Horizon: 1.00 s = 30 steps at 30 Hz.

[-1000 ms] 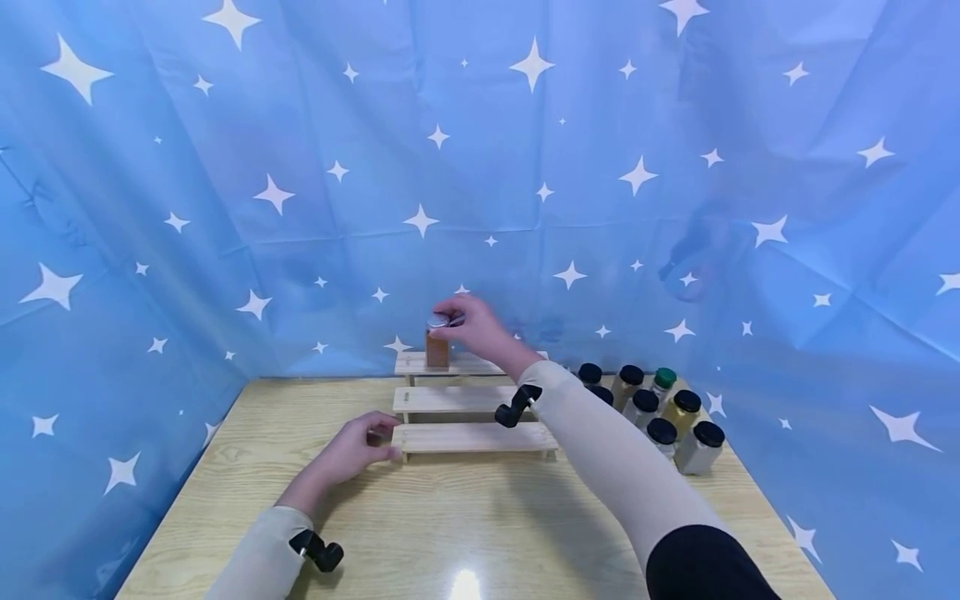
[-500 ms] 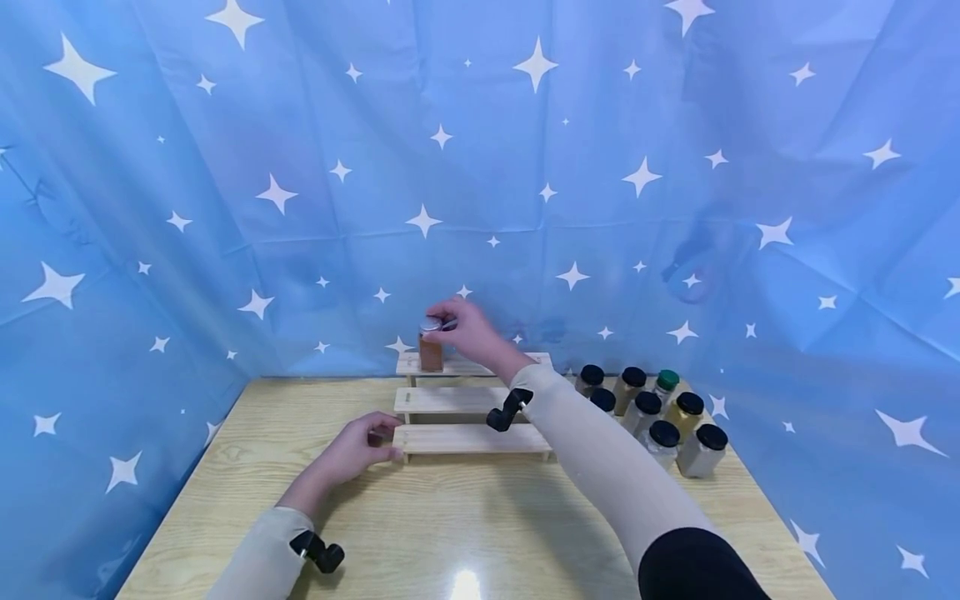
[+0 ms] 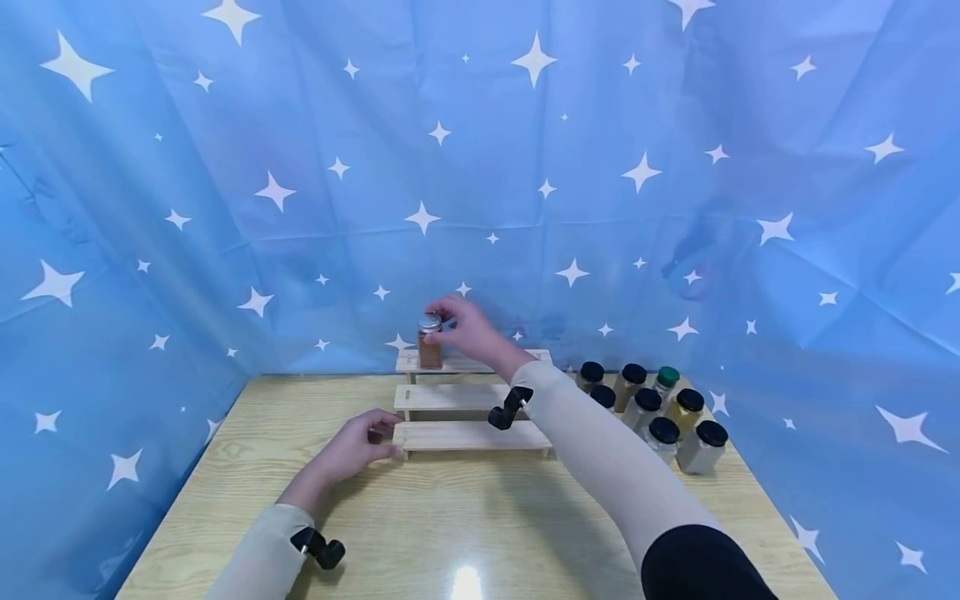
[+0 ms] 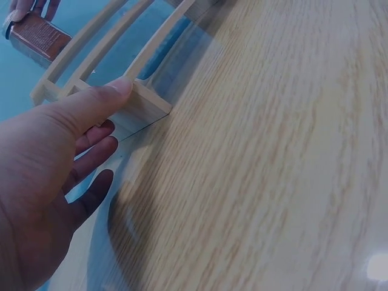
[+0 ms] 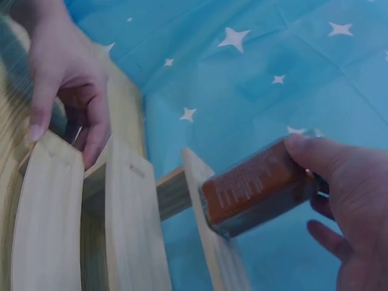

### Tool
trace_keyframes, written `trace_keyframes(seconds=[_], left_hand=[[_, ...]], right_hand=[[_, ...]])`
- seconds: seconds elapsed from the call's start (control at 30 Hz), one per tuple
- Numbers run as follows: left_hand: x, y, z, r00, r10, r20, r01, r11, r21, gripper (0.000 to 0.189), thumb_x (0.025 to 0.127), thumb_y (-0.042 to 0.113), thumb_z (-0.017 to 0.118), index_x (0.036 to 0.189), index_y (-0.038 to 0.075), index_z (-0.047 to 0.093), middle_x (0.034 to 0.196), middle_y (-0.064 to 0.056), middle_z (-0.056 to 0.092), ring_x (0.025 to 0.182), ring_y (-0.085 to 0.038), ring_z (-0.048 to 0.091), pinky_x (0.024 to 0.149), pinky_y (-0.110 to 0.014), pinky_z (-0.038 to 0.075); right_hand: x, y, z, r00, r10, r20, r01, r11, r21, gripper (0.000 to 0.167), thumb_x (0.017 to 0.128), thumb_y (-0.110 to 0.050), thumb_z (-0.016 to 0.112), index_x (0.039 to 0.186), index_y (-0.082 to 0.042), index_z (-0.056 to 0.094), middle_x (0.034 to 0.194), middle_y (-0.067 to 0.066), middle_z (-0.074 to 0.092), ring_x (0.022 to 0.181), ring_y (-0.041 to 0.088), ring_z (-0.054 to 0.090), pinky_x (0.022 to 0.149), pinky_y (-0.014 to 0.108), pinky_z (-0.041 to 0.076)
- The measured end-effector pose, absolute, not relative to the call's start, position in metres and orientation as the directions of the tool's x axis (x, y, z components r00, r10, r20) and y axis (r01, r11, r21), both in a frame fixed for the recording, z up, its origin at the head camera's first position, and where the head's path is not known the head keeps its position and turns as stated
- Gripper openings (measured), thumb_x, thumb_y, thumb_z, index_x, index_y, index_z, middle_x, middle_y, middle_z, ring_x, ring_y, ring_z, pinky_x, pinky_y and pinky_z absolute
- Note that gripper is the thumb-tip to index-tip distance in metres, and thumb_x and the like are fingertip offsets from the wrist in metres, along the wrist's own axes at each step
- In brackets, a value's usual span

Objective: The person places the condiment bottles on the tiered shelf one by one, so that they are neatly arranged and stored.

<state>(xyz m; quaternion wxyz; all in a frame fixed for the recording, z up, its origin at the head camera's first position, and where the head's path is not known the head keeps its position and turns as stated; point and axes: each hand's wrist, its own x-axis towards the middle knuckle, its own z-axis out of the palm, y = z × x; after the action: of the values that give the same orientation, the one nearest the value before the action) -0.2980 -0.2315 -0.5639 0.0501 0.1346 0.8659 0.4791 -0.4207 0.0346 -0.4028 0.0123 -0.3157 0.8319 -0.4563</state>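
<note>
A three-tier wooden rack (image 3: 472,435) stands at the back of the table. My left hand (image 3: 356,450) pinches the left end of its lowest shelf between thumb and fingers, as the right wrist view also shows. Over the left end of the top shelf, my right hand (image 3: 468,329) holds a spice jar (image 3: 431,352) near its silver lid. This square glass jar (image 5: 254,188) contains reddish-brown powder and has pale print on its side. Its base appears to touch the top shelf (image 5: 209,224). The right fingers partly cover the lid end in the right wrist view.
Several jars (image 3: 702,450) with dark lids, one with a green lid (image 3: 667,377), stand grouped right of the rack, partly behind my right forearm. A blue star-patterned curtain (image 3: 480,167) hangs close behind the table (image 3: 450,517).
My right hand has moved the jar slightly left along the top shelf, and during the last half second it has barely moved. The left hand keeps its place on the rack.
</note>
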Motion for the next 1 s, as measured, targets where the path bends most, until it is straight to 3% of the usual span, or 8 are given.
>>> trace_keyframes(seconds=[0.1,0.2,0.37,0.73,0.87,1.0], left_hand=[[-0.299,-0.229,-0.564,-0.959,0.282,0.035,0.178,0.502,0.846,0.054,0.095,0.027,0.092,0.142,0.011,0.071,0.133,-0.005,0.07,0.126,-0.028,0.066,0.112,-0.054,0.055],[-0.298,-0.228,-0.564,-0.959,0.282,0.029,0.174,0.503,0.846,0.054,0.095,0.027,0.092,0.142,0.011,0.07,0.133,-0.005,0.07,0.127,-0.029,0.066,0.112,-0.054,0.055],[-0.299,-0.229,-0.564,-0.961,0.275,0.03,0.173,0.515,0.84,0.054,0.095,0.027,0.091,0.142,0.011,0.07,0.133,-0.007,0.071,0.127,-0.03,0.066,0.112,-0.054,0.056],[-0.297,-0.233,-0.564,-0.957,0.284,0.051,0.196,0.511,0.837,0.057,0.093,0.026,0.092,0.142,0.008,0.07,0.135,-0.01,0.071,0.128,-0.033,0.067,0.113,-0.056,0.055],[-0.296,-0.232,-0.563,-0.956,0.289,0.05,0.198,0.512,0.836,0.058,0.094,0.027,0.091,0.143,0.007,0.069,0.137,-0.011,0.07,0.129,-0.034,0.066,0.113,-0.056,0.055],[-0.296,-0.23,-0.561,-0.955,0.294,0.043,0.196,0.515,0.834,0.058,0.095,0.028,0.091,0.143,0.006,0.068,0.136,-0.01,0.07,0.128,-0.034,0.066,0.113,-0.056,0.055]], right_hand=[[-0.419,0.039,-0.406,-0.807,-0.532,0.257,-0.509,0.404,-0.761,0.081,0.095,-0.016,0.09,0.163,-0.004,0.049,0.144,0.013,0.063,0.132,0.031,0.06,0.114,0.051,0.053],[-0.417,0.047,-0.408,-0.815,-0.522,0.251,-0.498,0.41,-0.764,0.087,0.096,-0.018,0.09,0.168,-0.007,0.041,0.15,0.015,0.058,0.14,0.036,0.056,0.12,0.056,0.048],[-0.41,0.07,-0.409,-0.803,-0.528,0.276,-0.529,0.418,-0.739,0.08,0.099,-0.015,0.087,0.165,-0.004,0.044,0.15,0.02,0.057,0.141,0.041,0.054,0.121,0.058,0.046],[-0.367,0.141,-0.409,-0.793,-0.59,0.151,-0.555,0.597,-0.579,0.063,0.102,-0.03,0.085,0.155,-0.011,0.058,0.148,0.008,0.056,0.14,0.028,0.054,0.117,0.049,0.051],[-0.351,0.167,-0.408,-0.803,-0.583,0.123,-0.547,0.64,-0.54,0.059,0.1,-0.033,0.086,0.151,-0.015,0.061,0.146,0.004,0.058,0.138,0.028,0.057,0.109,0.049,0.057],[-0.337,0.196,-0.408,-0.817,-0.563,0.126,-0.539,0.667,-0.515,0.059,0.1,-0.032,0.086,0.15,-0.012,0.062,0.148,0.009,0.06,0.137,0.032,0.059,0.11,0.053,0.056]])
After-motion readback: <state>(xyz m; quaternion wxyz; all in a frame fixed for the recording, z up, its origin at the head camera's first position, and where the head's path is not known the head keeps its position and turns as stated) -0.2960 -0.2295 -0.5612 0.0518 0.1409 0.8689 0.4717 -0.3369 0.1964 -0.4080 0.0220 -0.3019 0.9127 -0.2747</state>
